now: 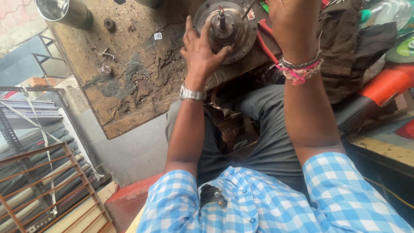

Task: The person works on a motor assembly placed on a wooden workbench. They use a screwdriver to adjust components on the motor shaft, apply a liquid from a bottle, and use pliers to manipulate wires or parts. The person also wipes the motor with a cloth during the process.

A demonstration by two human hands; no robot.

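Note:
A round grey metal motor housing (241, 32) with a central shaft and a red wire lies on a worn wooden workbench (129, 82). My left hand (202, 49) rests on its near-left side, fingers spread over the casing; a metal watch is on that wrist. My right hand (293, 21) is above the housing's right edge, fingers closed and partly cut off by the frame's top. A thin dark tool shaft (249, 9) points toward the housing next to it. Pink and dark threads circle the right wrist.
A shiny steel cylinder (64, 11) and a small dark ring (109, 23) sit at the bench's far left. Dark cloth (353, 39), an orange-and-black object (379, 88) and a green disc (403, 47) lie to the right. Metal racks with stacked sheets (39, 172) stand below left.

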